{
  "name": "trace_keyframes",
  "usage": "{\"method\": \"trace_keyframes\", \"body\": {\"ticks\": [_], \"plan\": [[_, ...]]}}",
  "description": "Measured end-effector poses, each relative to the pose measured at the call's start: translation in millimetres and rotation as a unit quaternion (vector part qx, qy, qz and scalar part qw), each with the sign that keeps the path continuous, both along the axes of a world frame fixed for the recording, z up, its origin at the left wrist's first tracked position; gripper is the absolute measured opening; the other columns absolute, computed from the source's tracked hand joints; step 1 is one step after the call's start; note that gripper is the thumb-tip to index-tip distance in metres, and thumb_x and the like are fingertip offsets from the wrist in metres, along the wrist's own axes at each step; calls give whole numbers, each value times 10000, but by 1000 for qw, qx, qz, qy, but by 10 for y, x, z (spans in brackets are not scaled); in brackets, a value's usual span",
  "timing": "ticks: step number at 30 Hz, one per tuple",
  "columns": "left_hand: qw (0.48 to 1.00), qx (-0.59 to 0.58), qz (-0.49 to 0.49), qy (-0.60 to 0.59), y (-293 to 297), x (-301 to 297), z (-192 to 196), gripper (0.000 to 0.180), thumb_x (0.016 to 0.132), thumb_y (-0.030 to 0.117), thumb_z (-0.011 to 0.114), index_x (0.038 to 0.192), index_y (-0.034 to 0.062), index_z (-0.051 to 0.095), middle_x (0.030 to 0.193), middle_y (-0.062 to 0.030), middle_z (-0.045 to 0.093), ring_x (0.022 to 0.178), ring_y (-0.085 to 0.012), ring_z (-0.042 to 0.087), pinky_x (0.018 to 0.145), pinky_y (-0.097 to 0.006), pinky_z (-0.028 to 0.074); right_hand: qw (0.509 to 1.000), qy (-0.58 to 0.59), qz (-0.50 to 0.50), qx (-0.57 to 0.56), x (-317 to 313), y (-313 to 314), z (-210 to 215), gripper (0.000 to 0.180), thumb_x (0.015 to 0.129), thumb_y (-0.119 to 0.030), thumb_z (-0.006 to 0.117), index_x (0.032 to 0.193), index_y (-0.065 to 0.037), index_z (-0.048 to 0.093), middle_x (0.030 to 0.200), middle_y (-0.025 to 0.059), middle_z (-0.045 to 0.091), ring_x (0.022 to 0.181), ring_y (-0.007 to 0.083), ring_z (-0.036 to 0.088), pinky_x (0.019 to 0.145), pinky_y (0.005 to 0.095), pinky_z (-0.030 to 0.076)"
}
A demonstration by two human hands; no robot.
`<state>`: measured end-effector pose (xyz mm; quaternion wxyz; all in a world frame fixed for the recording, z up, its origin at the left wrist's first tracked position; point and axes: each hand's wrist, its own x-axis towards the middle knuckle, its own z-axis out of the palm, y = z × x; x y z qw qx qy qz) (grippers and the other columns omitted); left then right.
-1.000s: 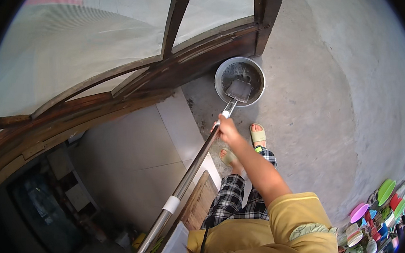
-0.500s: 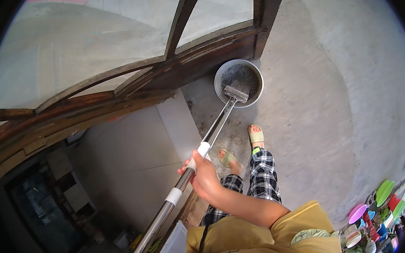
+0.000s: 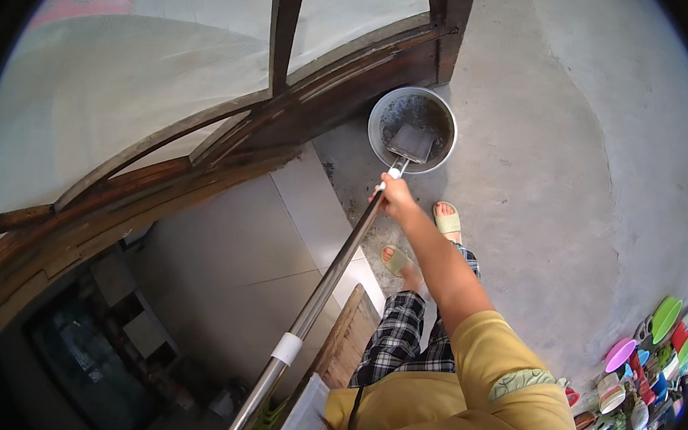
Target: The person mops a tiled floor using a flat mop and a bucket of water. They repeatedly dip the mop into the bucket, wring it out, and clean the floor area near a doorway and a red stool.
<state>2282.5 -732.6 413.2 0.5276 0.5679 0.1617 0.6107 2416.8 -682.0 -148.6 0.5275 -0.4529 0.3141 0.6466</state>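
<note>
My right hand (image 3: 395, 195) is wrapped round the lower part of a long metal-handled mop (image 3: 331, 275), near a white collar just above the head. The flat, dark rectangular mop head (image 3: 412, 143) hangs inside a round metal basin (image 3: 373, 128) with dark, dirty-looking contents. From there the pole slants down to the lower left, past a second white sleeve (image 3: 287, 348), and leaves the picture. My left hand does not show.
A dark wooden door frame (image 3: 354, 82) with translucent sheeting stands left of the basin. Pale floor tiles (image 3: 230, 230) and a wooden plank (image 3: 350, 341) lie beside the pole. My sandalled feet (image 3: 445, 219) are close to the basin. Several colourful shoes and plastic items (image 3: 620, 354) line the right side.
My right hand has slid down the pole toward the basin, bringing the white collar near the mop head. The head, narrow before, now shows a broad flat face.
</note>
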Motion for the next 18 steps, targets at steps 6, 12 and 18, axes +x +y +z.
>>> {"method": "trace_keyframes", "body": {"ticks": [6, 12, 18], "plan": [[999, 29, -29, -6, -65, -19, -48, 310, 836, 99, 496, 564, 153, 357, 420, 88, 329, 338, -15, 324, 363, -194, 314, 993, 47, -104, -36, -128, 14, 140, 208, 923, -269, 447, 906, -64, 417, 656, 59, 461, 535, 177, 467, 531, 383, 489], [999, 31, -35, 3, 16, -14, -27, 294, 826, 99, 531, 587, 147, 367, 446, 94, 351, 345, -19, 322, 385, -183, 321, 983, 130, -122, 41, -503, -426, 2588, 216, 926, -248, 473, 899, -39, 429, 728, 74, 515, 571, 205, 533, 593, 402, 528], [999, 16, 26, 20, 31, 61, 35, 311, 846, 135, 520, 580, 147, 358, 441, 85, 319, 346, -35, 301, 383, -192, 329, 979, 124, -142, 72, -485, -387, 2795, 267, 932, -276, 440, 871, -17, 418, 736, 70, 477, 575, 171, 532, 591, 358, 544]]}}
